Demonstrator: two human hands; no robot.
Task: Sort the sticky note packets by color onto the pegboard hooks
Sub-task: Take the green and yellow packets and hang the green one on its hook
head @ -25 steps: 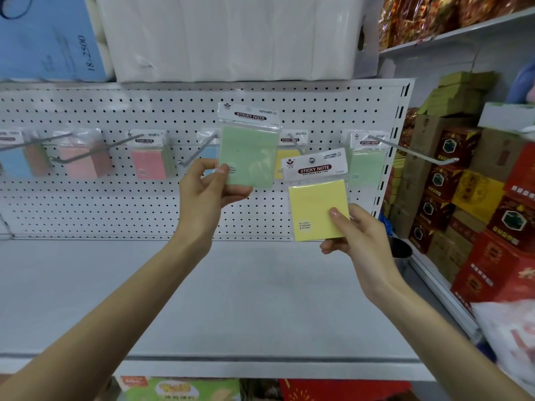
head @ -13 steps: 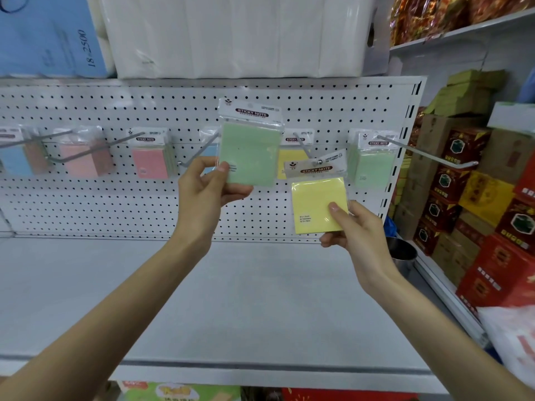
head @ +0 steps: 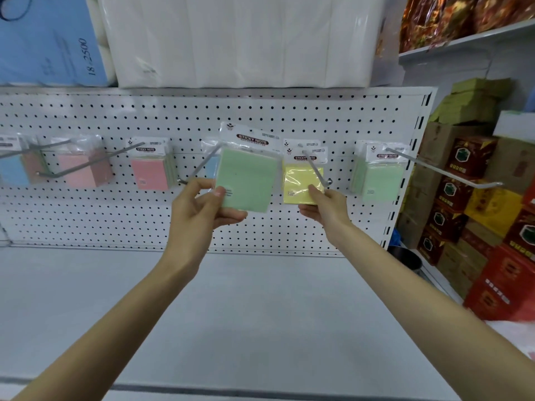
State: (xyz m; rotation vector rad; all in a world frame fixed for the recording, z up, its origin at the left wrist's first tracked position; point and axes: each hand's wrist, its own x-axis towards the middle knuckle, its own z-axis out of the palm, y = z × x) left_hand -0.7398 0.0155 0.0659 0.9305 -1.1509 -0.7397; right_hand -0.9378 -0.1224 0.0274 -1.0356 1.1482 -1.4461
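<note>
Grey shelf (head: 260, 314): bare metal deck, nearest to cam, both forearms reach over it twd the board.
L hand (head: 199, 209): raised, thumb in front + fingers behind, pinching lower-left corner of green packet (head: 246, 178); packet upright, held clear in front of pegboard, not on any hook, header reads "STICKY NOTE".
R hand (head: 324, 206): thumb on lower-right corner of yellow packet (head: 301, 183), fingers under/behind it, gripping it.
Yellow packet: threaded on yellow hook (head: 317, 175), rod passes thru its header hole; hook tip sticks out just past the thumb. 2nd white header shows right behind it, same hook.
Pegboard (head: 289, 117): white, perforated, back wall above shelf.
Hook behind green packet (head: 202, 166): blue pad mostly hidden behind L-hand packet.
Green stack (head: 379, 178): few green packets hung at back of long hook (head: 445, 172), R of yellow, rest of rod bare.
Pink packet (head: 149, 170): hung L of centre, greenish edges behind it.
Far-L hooks: pink pads (head: 84, 166) + blue pad (head: 13, 172), blurry, count unclear.
Top shelf: white wrapped bundle (head: 240, 39), blue pack (head: 46, 39).
R side: red/yellow cartons (head: 474, 221) stacked beside the board.
</note>
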